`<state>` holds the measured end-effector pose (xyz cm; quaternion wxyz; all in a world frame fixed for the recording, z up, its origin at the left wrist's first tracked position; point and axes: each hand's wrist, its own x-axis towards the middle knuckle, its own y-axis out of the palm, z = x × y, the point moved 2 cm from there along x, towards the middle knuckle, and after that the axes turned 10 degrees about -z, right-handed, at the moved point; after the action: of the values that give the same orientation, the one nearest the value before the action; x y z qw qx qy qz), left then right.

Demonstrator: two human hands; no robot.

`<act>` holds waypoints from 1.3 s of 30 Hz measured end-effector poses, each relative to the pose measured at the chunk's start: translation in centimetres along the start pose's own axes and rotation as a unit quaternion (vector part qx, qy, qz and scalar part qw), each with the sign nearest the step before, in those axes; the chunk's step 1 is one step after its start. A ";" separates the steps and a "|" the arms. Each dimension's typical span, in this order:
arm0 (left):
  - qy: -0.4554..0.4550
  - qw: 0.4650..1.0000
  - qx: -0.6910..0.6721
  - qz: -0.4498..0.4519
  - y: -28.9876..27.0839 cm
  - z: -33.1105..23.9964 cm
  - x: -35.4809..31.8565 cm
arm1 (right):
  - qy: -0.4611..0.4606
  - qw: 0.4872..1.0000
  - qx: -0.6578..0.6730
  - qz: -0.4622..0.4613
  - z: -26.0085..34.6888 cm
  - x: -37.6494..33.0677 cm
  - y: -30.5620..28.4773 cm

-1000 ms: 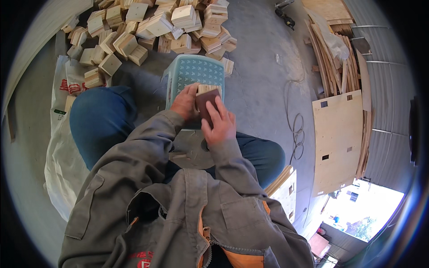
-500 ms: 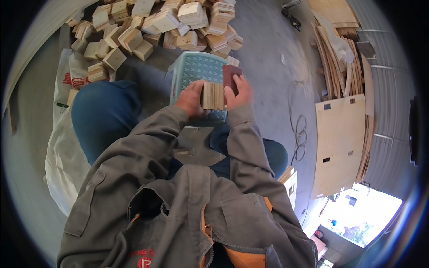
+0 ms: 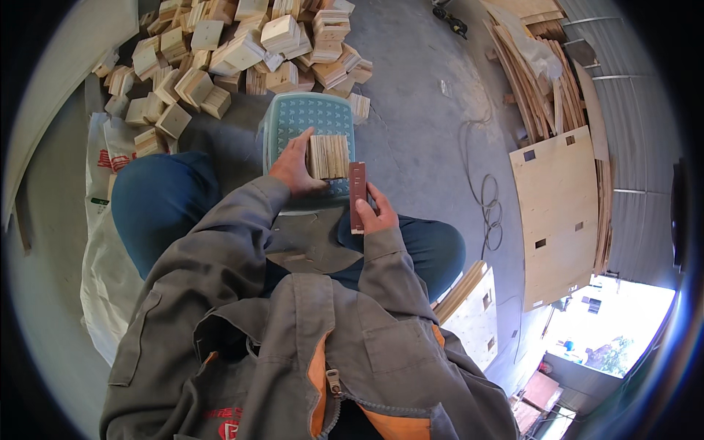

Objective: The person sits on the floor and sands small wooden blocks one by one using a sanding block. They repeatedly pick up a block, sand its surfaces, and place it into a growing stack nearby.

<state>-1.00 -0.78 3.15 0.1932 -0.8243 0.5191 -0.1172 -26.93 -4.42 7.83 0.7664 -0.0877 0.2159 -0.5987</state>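
Observation:
My left hand [image 3: 292, 164] grips a small stack of light wooden blocks [image 3: 328, 156], held on edge over a teal plastic stool [image 3: 306, 121]. Just to its right, my right hand [image 3: 372, 213] holds a thin dark brown rectangular block [image 3: 357, 193] upright, a little apart from the stack. Both hands sit above my lap, with my blue trouser knees on either side.
A large heap of pale wooden blocks [image 3: 242, 44] lies on the concrete floor beyond the stool. A white sack [image 3: 106, 242] lies at my left. Plywood boards [image 3: 557, 213] and wood strips [image 3: 535, 81] lie at the right, with a dark cable [image 3: 484, 191] between.
My right hand has drawn down and away from the stack with the dark block. The left hand keeps the stack over the stool; the view shifted slightly.

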 end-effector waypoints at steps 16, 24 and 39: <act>0.068 0.997 -0.024 -0.034 0.4 0.9 -1.3 | 0.075 0.989 0.125 -0.006 0.1 1.9 1.6; -0.033 0.987 -0.159 -0.006 0.7 0.8 -1.7 | 0.057 0.995 0.078 0.001 -1.8 1.8 0.5; -0.004 0.988 -0.135 -0.077 0.4 -0.2 0.4 | -0.016 0.993 0.062 -0.097 -0.4 2.2 0.7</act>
<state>-1.27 -1.30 3.13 0.0725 -0.8810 0.4641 -0.0569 -26.05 -6.29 6.68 0.7123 -0.0705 0.1564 -0.6806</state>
